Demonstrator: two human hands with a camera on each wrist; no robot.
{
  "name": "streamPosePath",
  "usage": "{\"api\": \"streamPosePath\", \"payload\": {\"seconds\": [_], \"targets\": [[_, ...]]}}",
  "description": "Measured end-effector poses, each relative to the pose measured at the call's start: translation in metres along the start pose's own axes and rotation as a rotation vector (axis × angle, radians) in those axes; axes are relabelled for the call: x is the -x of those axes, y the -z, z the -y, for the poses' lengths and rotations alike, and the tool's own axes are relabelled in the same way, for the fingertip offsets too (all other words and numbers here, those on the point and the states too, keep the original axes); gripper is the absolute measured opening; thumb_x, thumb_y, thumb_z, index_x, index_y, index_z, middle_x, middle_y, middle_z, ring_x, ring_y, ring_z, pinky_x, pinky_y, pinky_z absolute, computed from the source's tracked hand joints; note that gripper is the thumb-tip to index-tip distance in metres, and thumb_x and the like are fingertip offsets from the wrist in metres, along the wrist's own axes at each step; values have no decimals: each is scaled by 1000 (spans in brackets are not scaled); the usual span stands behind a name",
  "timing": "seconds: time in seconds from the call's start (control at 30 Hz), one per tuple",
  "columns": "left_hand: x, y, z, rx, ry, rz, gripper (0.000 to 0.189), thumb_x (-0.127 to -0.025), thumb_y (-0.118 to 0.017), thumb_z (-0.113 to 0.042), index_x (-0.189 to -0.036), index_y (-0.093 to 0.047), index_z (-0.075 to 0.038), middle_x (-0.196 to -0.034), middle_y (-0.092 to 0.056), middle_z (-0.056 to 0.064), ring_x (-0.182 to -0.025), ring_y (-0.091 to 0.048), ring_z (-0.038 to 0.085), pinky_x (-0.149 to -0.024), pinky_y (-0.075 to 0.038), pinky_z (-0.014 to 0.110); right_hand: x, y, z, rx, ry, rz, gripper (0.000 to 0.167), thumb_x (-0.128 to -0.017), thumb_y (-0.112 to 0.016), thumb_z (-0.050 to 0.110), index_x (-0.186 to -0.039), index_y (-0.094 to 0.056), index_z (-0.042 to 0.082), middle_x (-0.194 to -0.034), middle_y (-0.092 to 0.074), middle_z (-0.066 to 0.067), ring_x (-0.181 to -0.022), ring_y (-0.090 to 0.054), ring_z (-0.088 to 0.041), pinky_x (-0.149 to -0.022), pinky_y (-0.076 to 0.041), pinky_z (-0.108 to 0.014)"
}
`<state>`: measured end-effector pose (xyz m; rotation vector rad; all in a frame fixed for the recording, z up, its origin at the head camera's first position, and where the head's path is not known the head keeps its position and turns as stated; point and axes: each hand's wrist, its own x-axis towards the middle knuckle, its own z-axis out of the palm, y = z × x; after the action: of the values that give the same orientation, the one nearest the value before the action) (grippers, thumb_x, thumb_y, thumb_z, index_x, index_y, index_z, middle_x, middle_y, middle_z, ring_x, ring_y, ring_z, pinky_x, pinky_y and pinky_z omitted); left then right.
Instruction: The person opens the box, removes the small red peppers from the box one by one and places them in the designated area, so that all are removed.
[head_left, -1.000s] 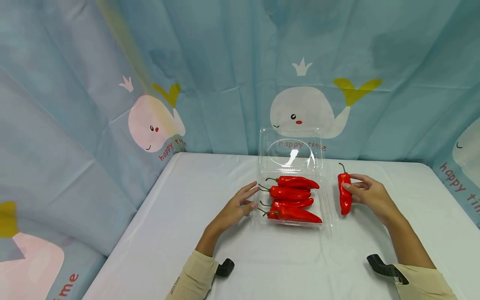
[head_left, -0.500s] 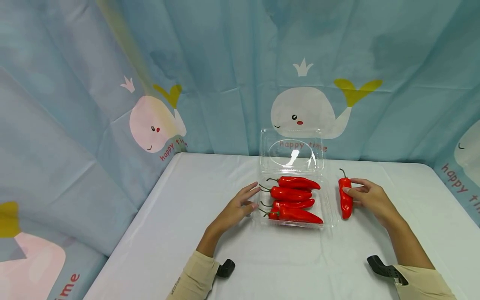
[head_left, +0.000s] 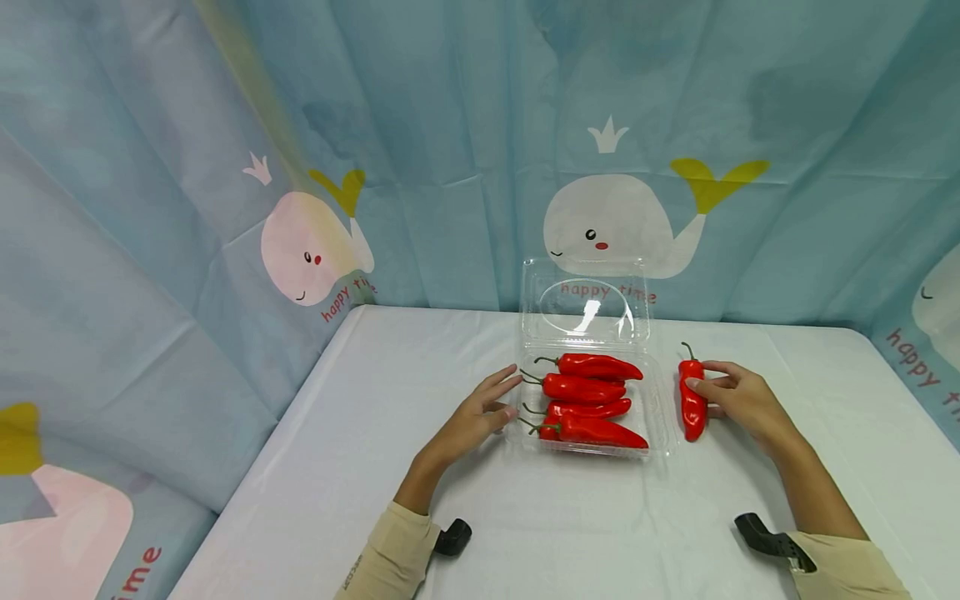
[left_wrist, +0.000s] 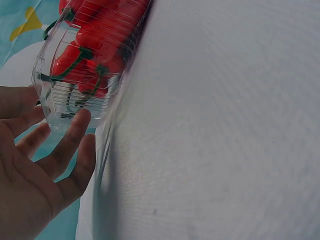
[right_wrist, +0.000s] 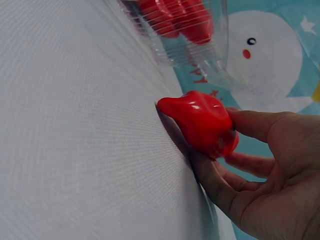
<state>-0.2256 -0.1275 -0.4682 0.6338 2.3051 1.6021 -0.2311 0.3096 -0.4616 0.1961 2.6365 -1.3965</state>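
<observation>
Several red chili peppers (head_left: 583, 388) with green stems lie crosswise in a clear plastic clamshell box (head_left: 652, 417), its lid (head_left: 585, 304) raised at the back. My left hand (head_left: 474, 417) is at the box's left side, fingers spread and touching the wall, as the left wrist view shows. To the right of the box, my right hand (head_left: 738, 400) pinches a single red chili pepper (head_left: 693, 408) between thumb and fingers. Its stem points away from me. In the right wrist view that pepper (right_wrist: 200, 120) has its tip low by the white cloth.
A white cloth covers the table (head_left: 337, 467). Behind it hangs a blue curtain (head_left: 450, 125) printed with whales. Black camera mounts (head_left: 453, 537) sit at both wrists, beside beige sleeves (head_left: 393, 550).
My right hand and its pepper have shifted slightly toward me and down in the head view. The left hand and the box stay in place.
</observation>
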Motion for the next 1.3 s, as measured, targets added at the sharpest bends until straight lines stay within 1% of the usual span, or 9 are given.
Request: {"api": "streamPosePath", "payload": {"seconds": [0.1,0.23,0.37,0.5,0.63,0.83,0.97,1.1,1.3], "targets": [[0,0,-1,2,2,-2,58,-108,-55,-15,-164,-41,-14,-176,-23,-1,-132,-60,36,-101,-55,45,0,0,1,20,-8,-1,84,-104,-62,50,-160,-34,-6,-142,-51,-38,-102,-69,-25,-78,-62,-26],[0,-1,-2,5,3,-2,58,-109,-54,-14,-165,-40,-13,-176,-23,-1,-133,-60,36,-103,-55,49,0,0,2,55,-9,-7,86,-103,-62,53,-160,-35,-6,-141,-52,-38,-97,-70,-24,-76,-60,-25],[1,-1,-2,-3,0,0,57,-109,-54,-15,-165,-40,-12,-176,-22,0,-133,-60,36,-102,-56,47,-1,0,2,79,-10,-8,87,-103,-62,55,-159,-36,-7,-141,-53,-38,-94,-70,-23,-78,-58,-27],[1,-1,-2,-3,0,1,57,-109,-54,-16,-165,-40,-12,-176,-23,1,-133,-60,37,-102,-56,46,0,0,2,110,-20,-9,89,-102,-62,57,-159,-36,-7,-143,-50,-39,-107,-67,-35,-83,-61,-36],[1,-1,-2,-1,0,1,58,-109,-54,-16,-165,-40,-12,-176,-22,-1,-134,-59,37,-103,-56,48,0,0,2,137,-34,-10,89,-101,-62,57,-159,-36,-7,-146,-47,-40,-124,-55,-49,-90,-62,-48],[0,-1,-1,-6,-1,2,58,-109,-54,-16,-165,-40,-14,-176,-22,-1,-134,-59,37,-104,-56,48,1,1,3,146,-58,-2,87,-103,-62,54,-159,-35,-7,-148,-43,-41,-128,-49,-54,-95,-60,-57],[0,0,-1,-9,1,1,58,-109,-55,-16,-165,-40,-15,-177,-22,0,-134,-60,36,-103,-56,48,1,1,3,145,-63,-1,85,-103,-60,53,-158,-35,-7,-146,-43,-41,-125,-50,-52,-92,-61,-53],[1,0,-1,-6,3,1,58,-109,-55,-17,-165,-40,-14,-177,-22,1,-134,-60,37,-103,-56,47,1,2,3,148,-61,2,85,-104,-58,54,-158,-35,-7,-145,-46,-40,-120,-54,-48,-87,-62,-46],[0,0,-2,-5,2,3,58,-109,-54,-16,-165,-40,-14,-177,-21,1,-134,-60,37,-102,-56,47,2,4,4,136,-42,1,84,-105,-55,55,-159,-36,-7,-143,-48,-40,-109,-59,-38,-78,-58,-34]]}}
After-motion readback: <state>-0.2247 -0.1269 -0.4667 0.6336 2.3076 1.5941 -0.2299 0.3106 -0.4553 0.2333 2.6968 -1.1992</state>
